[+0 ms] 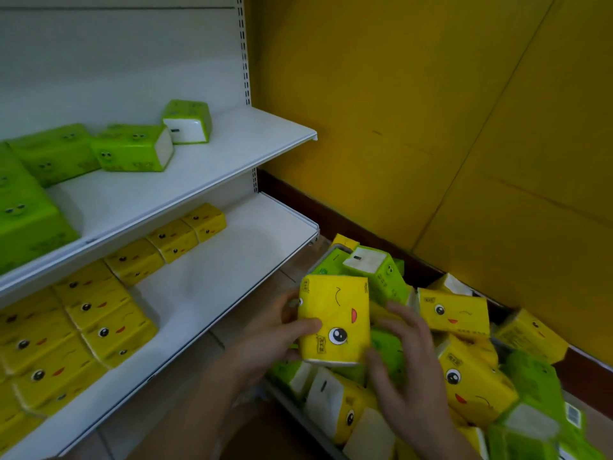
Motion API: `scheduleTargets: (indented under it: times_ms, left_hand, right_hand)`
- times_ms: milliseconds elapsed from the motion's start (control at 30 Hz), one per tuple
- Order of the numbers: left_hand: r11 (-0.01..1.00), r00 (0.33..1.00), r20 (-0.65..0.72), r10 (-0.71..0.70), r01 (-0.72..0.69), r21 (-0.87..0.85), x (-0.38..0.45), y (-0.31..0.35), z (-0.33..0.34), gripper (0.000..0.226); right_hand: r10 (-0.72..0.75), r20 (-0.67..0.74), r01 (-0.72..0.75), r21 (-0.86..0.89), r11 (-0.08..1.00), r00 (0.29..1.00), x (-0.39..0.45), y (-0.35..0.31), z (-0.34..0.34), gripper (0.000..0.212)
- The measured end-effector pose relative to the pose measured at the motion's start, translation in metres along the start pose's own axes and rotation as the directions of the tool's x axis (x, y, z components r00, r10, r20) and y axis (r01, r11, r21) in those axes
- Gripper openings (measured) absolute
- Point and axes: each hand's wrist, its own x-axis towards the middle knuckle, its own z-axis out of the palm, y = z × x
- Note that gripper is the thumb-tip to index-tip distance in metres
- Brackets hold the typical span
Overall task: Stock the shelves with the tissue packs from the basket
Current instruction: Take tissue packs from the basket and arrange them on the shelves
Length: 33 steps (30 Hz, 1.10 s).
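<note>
The lower shelf (232,260), left of both hands, offers bare room beside its yellow rows; mind the front lip. The basket (300,408) lies beneath the hands. The left hand (268,330) grips the yellow tissue pack (335,318); the right hand (406,366) hovers spread alongside. The pack is probably light, soft and slippery (hold opposite faces).

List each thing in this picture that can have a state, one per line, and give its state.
Held yellow pack: lifted above the basket, gripped.
Left hand: grips the pack's left edge.
Right hand: fingers on the pack's right side.
Basket: heaped with yellow and green packs.
Upper shelf: partly stocked, green packs.
Lower shelf: partly stocked, yellow packs in rows.
</note>
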Motion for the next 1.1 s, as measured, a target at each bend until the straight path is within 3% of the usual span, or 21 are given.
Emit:
scheduleTargets:
  times_ms: [67, 133, 200, 333, 400, 500, 600, 700, 833, 967, 1100]
  left_hand:
    - [0.999, 0.999, 0.001, 0.034, -0.034, 0.041, -0.007, 0.012, -0.011, 0.065]
    - [0.995, 0.998, 0.009, 0.06, -0.06, 0.081, -0.016, 0.026, -0.021, 0.058]
    - [0.992, 0.994, -0.059, 0.095, -0.09, 0.084, -0.027, 0.04, -0.034, 0.046]
    - [0.99, 0.927, -0.35, 0.138, -0.123, 0.065, -0.047, 0.052, -0.066, 0.032]
    - [0.994, 0.892, -0.439, 0.105, -0.076, 0.083, -0.059, 0.051, -0.079, 0.037]
    - [0.983, 0.833, -0.547, 0.08, 0.026, 0.182, -0.073, 0.042, -0.108, 0.037]
    - [0.959, 0.821, -0.568, 0.049, 0.121, 0.256, -0.085, 0.036, -0.146, 0.035]
    - [0.687, 0.804, -0.593, 0.04, 0.409, 0.601, -0.089, 0.025, -0.188, 0.056]
    - [0.395, 0.812, -0.582, -0.037, 0.547, 0.738, -0.077, -0.009, -0.241, 0.053]
    - [0.225, 0.808, -0.59, -0.009, 0.576, 0.786, -0.046, -0.047, -0.288, 0.049]
    - [0.083, 0.788, -0.61, 0.078, 0.605, 0.792, -0.013, -0.078, -0.325, 0.051]
  right_hand:
    - [0.259, 0.052, -0.264, 0.165, 0.95, 0.965, 0.024, -0.015, 0.003, 0.047]
    - [0.341, 0.294, -0.431, 0.339, 0.836, 0.893, 0.047, -0.03, 0.008, 0.048]
    - [0.314, 0.414, -0.484, 0.412, 0.772, 0.854, 0.065, -0.04, 0.018, 0.037]
    - [0.411, 0.342, -0.534, 0.487, 0.691, 0.845, 0.086, -0.057, 0.061, 0.025]
    - [0.435, 0.376, -0.57, 0.431, 0.699, 0.818, 0.092, -0.068, 0.089, 0.032]
    - [0.414, 0.541, -0.652, 0.383, 0.654, 0.733, 0.098, -0.08, 0.134, 0.031]
    - [0.413, 0.584, -0.664, 0.316, 0.677, 0.699, 0.105, -0.087, 0.182, 0.025]
    - [0.44, 0.533, -0.64, 0.276, 0.717, 0.723, 0.116, -0.092, 0.239, 0.023]
    - [0.533, 0.45, -0.658, 0.182, 0.731, 0.716, 0.14, -0.085, 0.316, 0.023]
    - [0.597, 0.457, -0.717, 0.145, 0.682, 0.66, 0.16, -0.072, 0.39, 0.035]
    - [0.605, 0.448, -0.722, 0.148, 0.676, 0.658, 0.166, -0.054, 0.462, 0.036]
